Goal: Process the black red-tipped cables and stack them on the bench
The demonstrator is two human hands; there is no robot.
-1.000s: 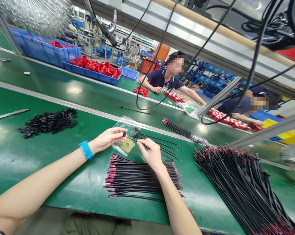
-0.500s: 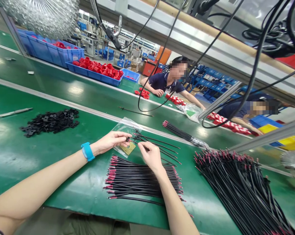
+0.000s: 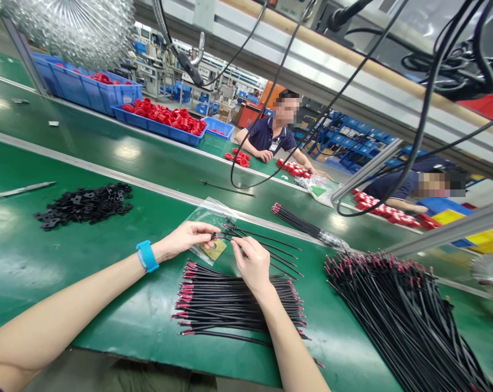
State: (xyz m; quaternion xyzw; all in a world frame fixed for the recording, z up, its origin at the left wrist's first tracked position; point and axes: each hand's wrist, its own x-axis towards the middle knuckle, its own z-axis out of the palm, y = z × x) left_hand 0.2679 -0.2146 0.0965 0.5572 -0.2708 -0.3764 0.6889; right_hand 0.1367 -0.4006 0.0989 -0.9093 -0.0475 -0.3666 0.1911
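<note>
Pinched in the fingers of my left hand (image 3: 189,237) is a small black plastic piece (image 3: 214,236), like those in the pile. My right hand (image 3: 252,262) grips a thin black cable (image 3: 227,238) near its red end, which meets the black piece; whether it passes through cannot be made out. Just beyond my fingers, several cables (image 3: 271,241) with small black pieces on them lie by a clear plastic bag (image 3: 201,209) and a tan plate with a hole (image 3: 213,249). Under my right forearm rests a row of black cables (image 3: 230,299) with red ends.
The pile of flat black pieces (image 3: 86,204) lies left, near a pen-like tool (image 3: 21,190). A large cable heap (image 3: 393,305) covers the right; a tied bundle (image 3: 299,222) lies behind. Blue bins (image 3: 160,130) hold red parts. Black cords (image 3: 428,109) hang overhead. Two co-workers sit opposite.
My hands have barely moved; the black piece and cable end stay together between them. Across the bench, one co-worker has drawn an outstretched arm back toward the red and white parts.
</note>
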